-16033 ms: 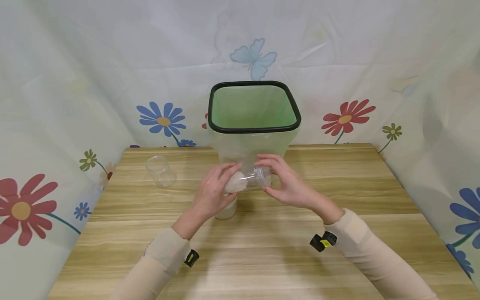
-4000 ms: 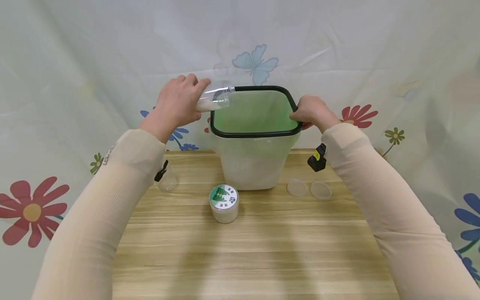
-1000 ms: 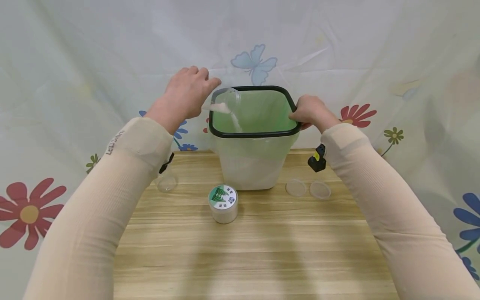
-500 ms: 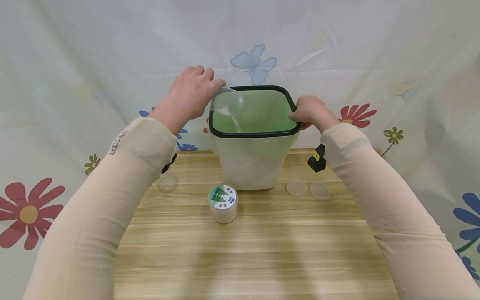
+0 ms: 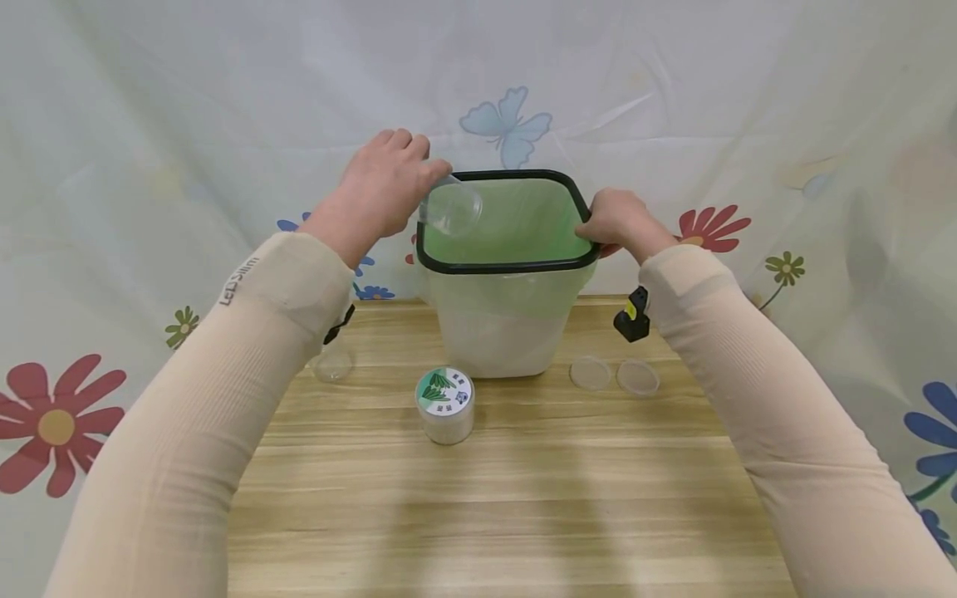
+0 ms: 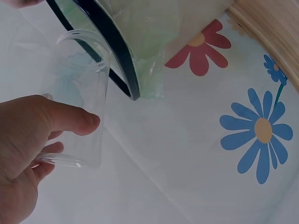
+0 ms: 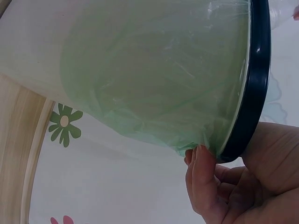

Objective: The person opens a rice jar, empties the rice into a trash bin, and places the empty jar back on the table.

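My left hand [image 5: 381,187] holds a clear plastic jar [image 5: 454,208] on its side, its mouth tipped over the near-left corner of a white trash can [image 5: 501,345]. The left wrist view shows thumb and fingers curled around the jar [image 6: 91,140], which looks see-through, with no white stuff visible in it. A thin green bag [image 5: 523,212] lines the can beneath a black rim [image 5: 516,268]. At the can's right side, my right hand [image 5: 624,223] grips the rim; in the right wrist view its fingertips touch the bag [image 7: 154,126] just below. The can's bottom inside is hidden.
On the wooden table [image 5: 508,515] stands a lidded jar [image 5: 447,407] with a green and white label, in front of the can. Two clear lids [image 5: 591,374] lie to its right. Another clear jar [image 5: 332,365] is partly behind my left wrist. A flowered cloth [image 5: 695,100] hangs behind.
Sixteen seconds ago both hands held a jar with white contents low over the table. Later my right hand took the can's rim. White grains streamed from the tilted jar; now none fall.
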A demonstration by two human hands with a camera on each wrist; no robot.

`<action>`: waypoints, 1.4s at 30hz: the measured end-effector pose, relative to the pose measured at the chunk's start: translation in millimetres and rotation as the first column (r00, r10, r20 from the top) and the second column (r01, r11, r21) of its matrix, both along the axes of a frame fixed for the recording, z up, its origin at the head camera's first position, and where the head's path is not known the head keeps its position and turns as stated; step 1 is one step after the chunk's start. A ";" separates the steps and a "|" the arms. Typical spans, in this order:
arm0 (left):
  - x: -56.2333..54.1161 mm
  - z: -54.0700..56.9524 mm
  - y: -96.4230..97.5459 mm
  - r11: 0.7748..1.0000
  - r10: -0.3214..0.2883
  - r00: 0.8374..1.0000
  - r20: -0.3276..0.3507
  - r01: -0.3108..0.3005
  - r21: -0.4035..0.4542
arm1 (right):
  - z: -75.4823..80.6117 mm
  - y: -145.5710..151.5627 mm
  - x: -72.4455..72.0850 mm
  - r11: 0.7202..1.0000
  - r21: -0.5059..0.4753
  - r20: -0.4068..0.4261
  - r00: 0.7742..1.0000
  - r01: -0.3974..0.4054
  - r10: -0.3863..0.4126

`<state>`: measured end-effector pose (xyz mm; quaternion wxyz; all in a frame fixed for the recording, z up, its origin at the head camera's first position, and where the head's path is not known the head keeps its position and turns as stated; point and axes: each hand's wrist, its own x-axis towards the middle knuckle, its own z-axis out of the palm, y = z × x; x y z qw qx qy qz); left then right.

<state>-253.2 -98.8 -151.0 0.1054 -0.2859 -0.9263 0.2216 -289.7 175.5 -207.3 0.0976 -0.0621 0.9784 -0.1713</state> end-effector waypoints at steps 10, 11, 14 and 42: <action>-0.8 0.3 3.7 0.999 -0.025 1.000 0.004 0.026 -0.029 | -2.3 0.5 -1.7 1.000 -0.017 0.009 1.000 0.005 -0.005; -0.8 0.2 4.4 0.999 -0.029 1.000 0.002 0.029 -0.035 | -2.6 0.5 -1.8 1.000 -0.017 0.008 1.000 0.004 -0.004; -0.4 -0.2 6.8 0.998 -0.039 0.999 -0.006 0.039 -0.055 | -3.2 0.4 -1.7 1.000 -0.013 0.004 1.000 0.002 -0.002; 0.0 -2.0 18.5 0.961 -0.122 0.992 -0.032 0.110 -0.254 | -5.6 -1.4 -0.7 1.000 -0.012 -0.022 1.000 0.009 -0.009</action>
